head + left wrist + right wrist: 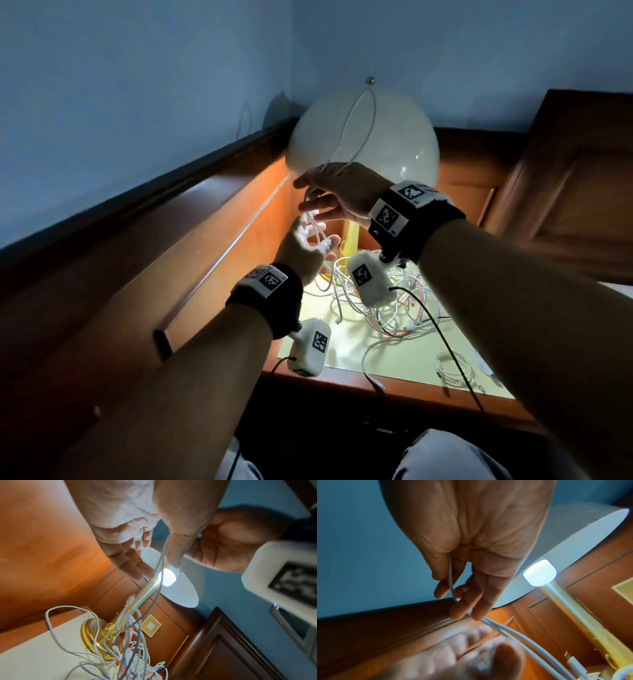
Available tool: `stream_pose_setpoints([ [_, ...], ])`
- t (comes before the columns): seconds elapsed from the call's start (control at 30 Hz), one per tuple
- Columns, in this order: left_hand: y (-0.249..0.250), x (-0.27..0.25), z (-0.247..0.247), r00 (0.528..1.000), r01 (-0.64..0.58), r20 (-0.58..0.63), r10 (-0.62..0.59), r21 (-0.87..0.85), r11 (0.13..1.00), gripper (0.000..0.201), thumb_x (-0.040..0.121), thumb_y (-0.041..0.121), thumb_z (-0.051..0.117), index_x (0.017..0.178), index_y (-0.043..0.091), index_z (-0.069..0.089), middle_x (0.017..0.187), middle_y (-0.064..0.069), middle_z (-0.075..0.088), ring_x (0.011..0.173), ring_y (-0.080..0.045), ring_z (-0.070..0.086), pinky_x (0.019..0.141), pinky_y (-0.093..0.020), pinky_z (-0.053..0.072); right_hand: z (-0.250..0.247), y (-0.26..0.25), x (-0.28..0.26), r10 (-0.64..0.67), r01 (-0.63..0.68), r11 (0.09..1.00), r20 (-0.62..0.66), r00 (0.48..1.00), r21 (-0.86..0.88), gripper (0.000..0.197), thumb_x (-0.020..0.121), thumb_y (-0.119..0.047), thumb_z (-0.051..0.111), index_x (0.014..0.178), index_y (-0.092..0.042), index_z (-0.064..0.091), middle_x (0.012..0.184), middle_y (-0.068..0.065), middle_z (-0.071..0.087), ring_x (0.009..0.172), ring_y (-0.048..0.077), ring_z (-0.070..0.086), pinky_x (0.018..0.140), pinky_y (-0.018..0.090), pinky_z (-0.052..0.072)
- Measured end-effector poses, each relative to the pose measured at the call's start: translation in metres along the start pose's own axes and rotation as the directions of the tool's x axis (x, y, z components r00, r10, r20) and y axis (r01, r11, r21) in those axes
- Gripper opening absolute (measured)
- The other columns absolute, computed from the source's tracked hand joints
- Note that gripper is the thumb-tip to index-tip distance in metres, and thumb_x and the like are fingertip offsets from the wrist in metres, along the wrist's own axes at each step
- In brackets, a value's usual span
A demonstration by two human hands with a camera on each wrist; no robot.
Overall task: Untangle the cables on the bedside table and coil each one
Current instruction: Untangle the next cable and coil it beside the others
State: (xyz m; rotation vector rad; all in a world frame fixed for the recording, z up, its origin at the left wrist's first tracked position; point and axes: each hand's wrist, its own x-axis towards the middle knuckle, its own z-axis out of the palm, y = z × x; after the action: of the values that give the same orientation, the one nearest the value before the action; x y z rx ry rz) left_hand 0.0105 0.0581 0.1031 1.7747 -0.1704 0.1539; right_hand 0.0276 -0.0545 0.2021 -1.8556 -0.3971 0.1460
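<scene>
A white cable (pixel 371 113) arches up in a tall loop in front of the lamp shade (pixel 394 147). My right hand (pixel 305 192) pinches the loop's base between thumb and curled forefinger (pixel 458 591). Just below, my left hand (pixel 315 240) is held with straight fingers (pixel 135 566). The cable's two strands (pixel 522 638) run down between its thumb and fingers (pixel 162 553). They drop into a tangle (pixel 387 308) of white, red and dark cables around the brass lamp base (pixel 96 642). A coiled white cable (pixel 452 370) lies at the table's front right.
The pale bedside table top (pixel 342 349) is lit by the bulb (pixel 539 573) on a brass stem (pixel 147 595). One loose cable end (pixel 376 383) reaches the front edge. A wooden headboard (pixel 565 188) rises on the right, a wooden rail (pixel 205 212) on the left.
</scene>
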Motion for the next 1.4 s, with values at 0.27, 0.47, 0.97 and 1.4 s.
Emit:
stream_pose_setpoints([
  [0.27,-0.012,0.035,0.002,0.998,-0.066,0.008,0.067,0.316,0.946,0.020,0.100,0.011,0.048,0.084,0.015,0.060,0.081,-0.003,0.070,0.066,-0.020,0.065,0.064,-0.029,0.054,-0.040,0.007,-0.017,-0.043,0.080,0.974,-0.171,0.984,0.213,0.024,0.105,-0.024,0.046,0.101,-0.013,0.067,0.095,0.009,0.063,0.097,0.025,0.072,0.087,0.036,0.058],
  [0.47,-0.003,0.044,-0.020,0.987,-0.161,0.130,0.096,0.774,0.613,0.018,0.088,0.002,0.054,0.084,0.018,0.059,0.092,-0.004,0.070,0.088,-0.025,0.065,0.080,-0.032,0.053,-0.059,0.050,-0.034,0.020,0.098,0.913,-0.282,0.959,0.397,0.031,0.107,-0.025,0.039,0.096,-0.014,0.064,0.095,0.008,0.067,0.093,0.021,0.073,0.091,0.037,0.051],
  [0.97,0.066,0.040,-0.054,0.855,-0.312,0.078,0.513,0.867,0.388,0.020,0.083,-0.007,0.057,0.096,0.008,0.061,0.099,-0.020,0.062,0.095,-0.041,0.060,0.078,-0.046,0.050,-0.042,0.072,-0.068,0.191,-0.107,0.957,-0.309,0.932,0.269,0.022,0.102,-0.029,0.053,0.110,-0.017,0.069,0.111,0.009,0.065,0.095,0.025,0.072,0.084,0.042,0.058],
  [1.4,0.151,0.002,-0.096,0.804,-0.323,0.073,0.590,0.887,0.331,0.019,0.093,0.010,0.058,0.108,0.007,0.068,0.108,-0.022,0.058,0.100,-0.041,0.059,0.083,-0.047,0.051,-0.011,0.030,-0.076,0.350,-0.246,0.893,-0.238,0.906,0.377,0.041,0.090,-0.046,0.067,0.121,-0.019,0.062,0.117,0.012,0.062,0.094,0.026,0.071,0.074,0.040,0.058],
])
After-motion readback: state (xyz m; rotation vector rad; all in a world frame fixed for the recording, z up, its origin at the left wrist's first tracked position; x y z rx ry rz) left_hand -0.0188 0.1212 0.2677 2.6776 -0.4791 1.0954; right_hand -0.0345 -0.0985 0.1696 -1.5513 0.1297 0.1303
